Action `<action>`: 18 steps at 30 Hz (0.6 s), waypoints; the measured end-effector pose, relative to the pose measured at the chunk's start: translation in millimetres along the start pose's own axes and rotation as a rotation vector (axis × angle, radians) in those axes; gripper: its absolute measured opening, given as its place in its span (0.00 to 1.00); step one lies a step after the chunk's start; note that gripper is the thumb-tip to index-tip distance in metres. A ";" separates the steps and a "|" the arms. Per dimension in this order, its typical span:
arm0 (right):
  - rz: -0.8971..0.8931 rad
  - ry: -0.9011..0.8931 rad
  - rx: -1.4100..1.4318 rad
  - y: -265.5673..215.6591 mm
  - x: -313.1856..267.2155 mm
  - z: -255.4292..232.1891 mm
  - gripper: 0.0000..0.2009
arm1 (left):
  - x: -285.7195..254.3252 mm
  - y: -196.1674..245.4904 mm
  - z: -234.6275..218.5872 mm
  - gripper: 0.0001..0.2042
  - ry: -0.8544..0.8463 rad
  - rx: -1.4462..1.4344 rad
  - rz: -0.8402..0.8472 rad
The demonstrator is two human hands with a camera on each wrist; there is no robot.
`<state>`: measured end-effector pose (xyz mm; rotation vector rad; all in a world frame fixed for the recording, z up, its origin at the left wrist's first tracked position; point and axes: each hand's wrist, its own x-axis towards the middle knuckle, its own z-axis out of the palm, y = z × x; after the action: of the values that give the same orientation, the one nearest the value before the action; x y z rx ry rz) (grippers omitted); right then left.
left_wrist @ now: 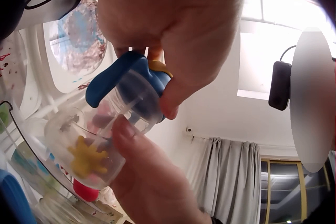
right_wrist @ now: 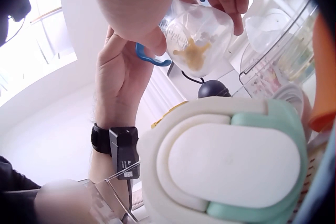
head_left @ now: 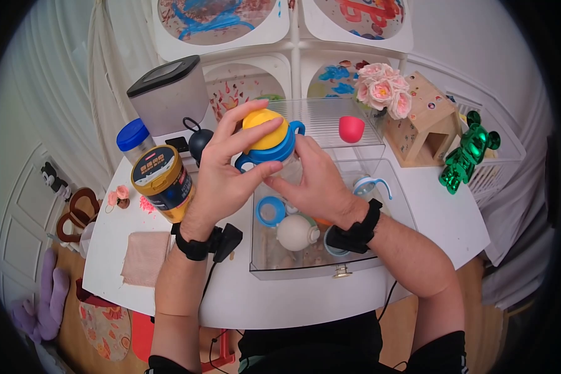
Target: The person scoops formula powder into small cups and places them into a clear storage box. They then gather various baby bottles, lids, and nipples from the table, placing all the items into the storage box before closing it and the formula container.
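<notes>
Both hands hold a sippy cup above the storage box. My left hand (head_left: 221, 171) grips its top, fingers spread over the yellow lid (head_left: 262, 128) and thumb at the blue handled collar (head_left: 279, 151). Lower down, my right hand (head_left: 315, 187) pinches the clear body (right_wrist: 210, 27), which bears a yellow splat-shaped print (left_wrist: 88, 157). In the left wrist view the cup is tilted, lid end up. Below the hands stands the clear storage box (head_left: 280, 272), holding a cream round bottle (head_left: 295, 232), a blue ring (head_left: 270, 211) and a bottle with a pale blue handle (head_left: 363, 185).
A red cup (head_left: 351, 129) sits behind the box. At left are a yellow-lidded tub (head_left: 162, 181), a blue-capped jar (head_left: 134, 135), a grey appliance (head_left: 171, 100) and a pink cloth (head_left: 144, 257). A wooden house (head_left: 421, 128) and green bear figure (head_left: 470, 153) stand at right.
</notes>
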<state>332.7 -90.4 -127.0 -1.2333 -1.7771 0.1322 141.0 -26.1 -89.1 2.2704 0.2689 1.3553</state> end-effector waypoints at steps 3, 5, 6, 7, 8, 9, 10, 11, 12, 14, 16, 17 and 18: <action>-0.014 0.008 -0.008 1.3 0.2 0.3 0.32 | 0.6 -3.7 -0.1 0.34 0.013 0.048 0.028; -0.003 0.006 -0.014 0.3 0.1 -0.9 0.32 | 1.0 -4.3 -0.4 0.36 0.006 0.108 0.029; -0.002 0.016 -0.021 -0.2 0.1 -1.5 0.32 | 1.7 -4.6 0.0 0.37 0.016 0.129 0.044; 0.001 0.025 -0.027 -0.9 0.1 -2.3 0.31 | 2.6 -4.7 0.6 0.39 0.027 0.151 0.057; 0.002 0.033 -0.033 -1.4 0.0 -2.6 0.31 | 3.1 -5.1 0.7 0.40 0.038 0.174 0.071; -0.001 0.032 -0.031 -1.8 0.0 -2.7 0.31 | 3.1 -5.9 -0.4 0.41 0.039 0.187 0.063; -0.003 0.032 -0.030 -2.1 0.0 -3.0 0.31 | 3.1 -6.9 -2.0 0.42 0.040 0.200 0.057; -0.005 0.032 -0.029 -1.9 -0.3 -3.2 0.30 | 3.1 -7.8 -3.3 0.42 0.040 0.211 0.050; 0.009 0.021 -0.023 -1.7 -1.0 -3.0 0.31 | 3.0 -8.0 -3.9 0.43 0.039 0.213 0.033; 0.035 0.000 -0.013 -1.5 -1.9 -2.3 0.32 | 3.7 -8.0 -5.4 0.43 0.036 0.217 -0.001; 0.050 -0.003 -0.037 -3.4 -1.8 -3.5 0.33 | 3.3 -10.4 -6.6 0.43 0.035 0.226 -0.031; 0.056 -0.005 -0.048 -4.0 -1.7 -3.8 0.34 | 3.0 -11.2 -7.3 0.43 0.034 0.231 -0.045; 0.052 -0.007 -0.050 -3.4 -1.7 -3.4 0.34 | 2.7 -11.4 -8.0 0.43 0.035 0.228 -0.063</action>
<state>332.9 -94.7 -124.4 -1.3167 -1.7647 0.1219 136.3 -12.7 -89.4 2.4003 0.5260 1.3943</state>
